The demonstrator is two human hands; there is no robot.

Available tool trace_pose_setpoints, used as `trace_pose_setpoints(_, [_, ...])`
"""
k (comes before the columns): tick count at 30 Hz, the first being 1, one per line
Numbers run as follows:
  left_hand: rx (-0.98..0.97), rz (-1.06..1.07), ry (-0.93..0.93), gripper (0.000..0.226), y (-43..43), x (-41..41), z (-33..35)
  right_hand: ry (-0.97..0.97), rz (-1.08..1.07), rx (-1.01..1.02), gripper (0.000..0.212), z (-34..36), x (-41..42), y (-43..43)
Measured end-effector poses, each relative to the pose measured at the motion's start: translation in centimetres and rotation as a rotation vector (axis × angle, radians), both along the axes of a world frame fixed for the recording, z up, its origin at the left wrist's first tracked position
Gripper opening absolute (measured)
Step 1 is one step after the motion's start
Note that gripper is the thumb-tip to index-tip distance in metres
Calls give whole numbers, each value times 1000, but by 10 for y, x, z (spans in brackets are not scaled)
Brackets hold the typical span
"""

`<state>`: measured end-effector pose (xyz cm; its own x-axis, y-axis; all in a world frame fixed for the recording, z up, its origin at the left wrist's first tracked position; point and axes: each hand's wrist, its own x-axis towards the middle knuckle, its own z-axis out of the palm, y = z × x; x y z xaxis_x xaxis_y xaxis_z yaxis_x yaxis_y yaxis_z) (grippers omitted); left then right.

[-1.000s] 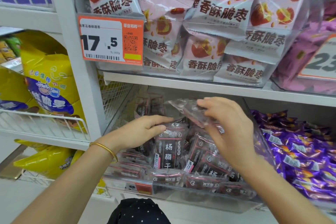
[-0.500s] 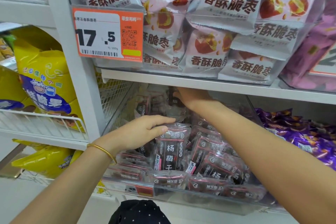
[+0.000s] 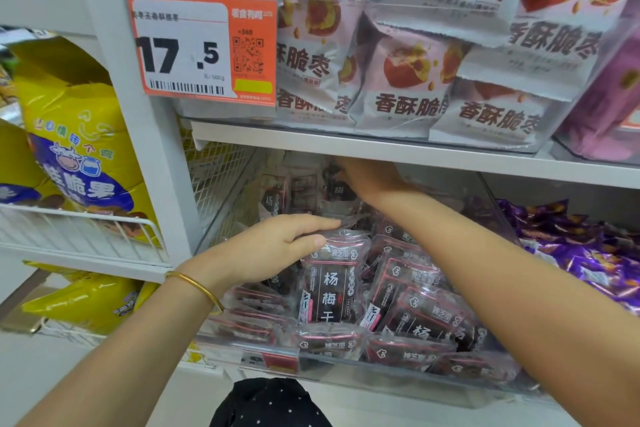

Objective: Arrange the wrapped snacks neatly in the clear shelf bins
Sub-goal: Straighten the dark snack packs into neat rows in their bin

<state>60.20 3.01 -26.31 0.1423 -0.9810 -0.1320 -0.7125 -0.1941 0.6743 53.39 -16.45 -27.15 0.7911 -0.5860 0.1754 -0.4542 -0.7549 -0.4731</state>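
A clear shelf bin (image 3: pixel 381 381) holds several dark wrapped snack packets with pink trim. My left hand (image 3: pixel 270 250) rests with fairly straight fingers on the top edge of an upright packet (image 3: pixel 332 288) in the middle of the bin. My right hand (image 3: pixel 370 177) reaches deep to the back of the bin, just under the shelf above. Its fingers curl over the top of an upright packet (image 3: pixel 341 189) standing in the back row, and the fingertips sit partly in shadow. More packets lie flat along the bin's front.
The white shelf board (image 3: pixel 415 152) hangs low over the bin and carries pink-and-grey snack bags (image 3: pixel 408 87) and an orange price tag (image 3: pixel 204 48). Purple wrapped candies (image 3: pixel 571 253) fill the bin to the right. Left of the white post (image 3: pixel 138 135), yellow bags (image 3: pixel 76 135) sit in a wire basket (image 3: pixel 86 229).
My right hand carried a packet from above the bin's middle to the back row under the shelf and stays there. My left hand has kept its place on the upright packet.
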Motion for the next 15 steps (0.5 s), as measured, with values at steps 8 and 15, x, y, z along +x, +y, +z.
trace_pose_setpoints(8, [-11,7,12,38,1,-1,0,173,18,-98,21,20,-18,6])
trace_pose_setpoints(15, [-6,-17,60,28,-2,4,-1,183,141,-180,25,30,-48,19])
